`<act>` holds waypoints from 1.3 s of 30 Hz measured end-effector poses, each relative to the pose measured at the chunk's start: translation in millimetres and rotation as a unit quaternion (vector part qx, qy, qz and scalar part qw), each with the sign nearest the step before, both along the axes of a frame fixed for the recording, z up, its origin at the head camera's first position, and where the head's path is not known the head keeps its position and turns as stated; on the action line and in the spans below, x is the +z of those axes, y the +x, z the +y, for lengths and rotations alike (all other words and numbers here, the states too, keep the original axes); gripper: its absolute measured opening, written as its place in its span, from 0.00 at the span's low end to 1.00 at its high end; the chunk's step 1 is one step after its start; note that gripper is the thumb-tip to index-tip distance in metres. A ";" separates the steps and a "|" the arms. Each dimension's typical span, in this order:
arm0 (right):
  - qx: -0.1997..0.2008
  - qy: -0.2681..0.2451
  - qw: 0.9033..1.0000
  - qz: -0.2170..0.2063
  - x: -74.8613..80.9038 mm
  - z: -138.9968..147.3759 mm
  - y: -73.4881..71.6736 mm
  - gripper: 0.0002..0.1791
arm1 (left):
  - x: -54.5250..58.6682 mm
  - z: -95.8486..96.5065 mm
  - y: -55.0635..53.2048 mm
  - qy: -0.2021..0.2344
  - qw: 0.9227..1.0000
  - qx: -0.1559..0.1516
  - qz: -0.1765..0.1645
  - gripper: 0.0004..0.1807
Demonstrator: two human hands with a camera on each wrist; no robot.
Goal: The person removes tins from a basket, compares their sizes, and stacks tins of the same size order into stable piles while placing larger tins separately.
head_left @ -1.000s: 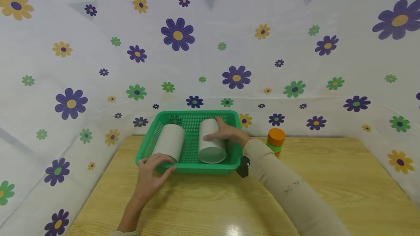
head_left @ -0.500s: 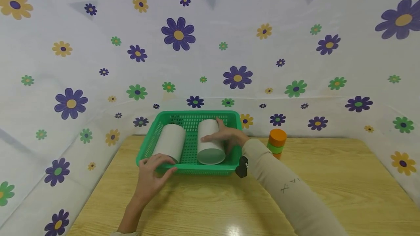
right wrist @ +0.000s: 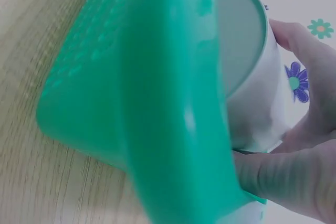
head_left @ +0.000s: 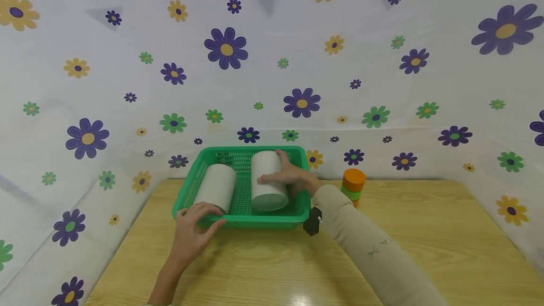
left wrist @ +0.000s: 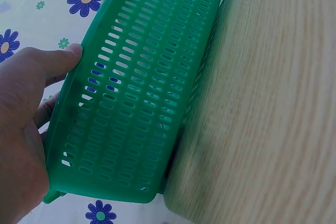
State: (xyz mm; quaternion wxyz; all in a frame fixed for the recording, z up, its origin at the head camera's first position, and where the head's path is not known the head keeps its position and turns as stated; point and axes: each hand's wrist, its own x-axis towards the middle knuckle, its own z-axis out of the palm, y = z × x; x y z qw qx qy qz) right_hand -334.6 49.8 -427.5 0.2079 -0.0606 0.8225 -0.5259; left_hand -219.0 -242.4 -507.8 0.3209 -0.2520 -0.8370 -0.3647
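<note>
A green plastic basket [head_left: 263, 219] with slotted walls rests on the table and holds two white cylinders lying on their sides. At its near-left corner my left hand [head_left: 192, 233] pinches the rim, with the thumb on the outer side. The left wrist view shows that hand [left wrist: 23, 95] at the edge of the basket wall [left wrist: 142, 87]. My right hand [head_left: 293, 174] grips the right white cylinder [head_left: 264, 166] from its right side. In the right wrist view the blurred basket rim [right wrist: 173, 87] hides part of this cylinder [right wrist: 241, 40]. The left white cylinder [head_left: 216, 188] is untouched.
A small container with an orange lid [head_left: 354, 179] and a green band stands right of the basket, partly behind the right sleeve [head_left: 361, 235]. The wood-grain table [head_left: 263, 268] meets a white flower-print cloth [head_left: 255, 79] at the back and sides.
The right white cylinder has shifted slightly up and back within the basket, along with my right hand. My left hand keeps its place on the rim. The head view has shifted a little.
</note>
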 end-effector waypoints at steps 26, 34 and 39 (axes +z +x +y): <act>-0.029 -0.096 0.989 0.112 23.7 24.0 36.7 0.66 | 8.0 2.1 6.1 -0.090 0.995 0.030 0.011 0.12; -0.043 -0.099 0.985 0.136 28.7 35.0 49.1 0.64 | 7.8 2.6 6.1 -0.076 0.997 0.024 0.012 0.13; -0.041 -0.118 0.980 0.156 32.1 44.3 60.3 0.63 | 6.9 4.3 4.5 -0.047 0.999 0.010 0.017 0.14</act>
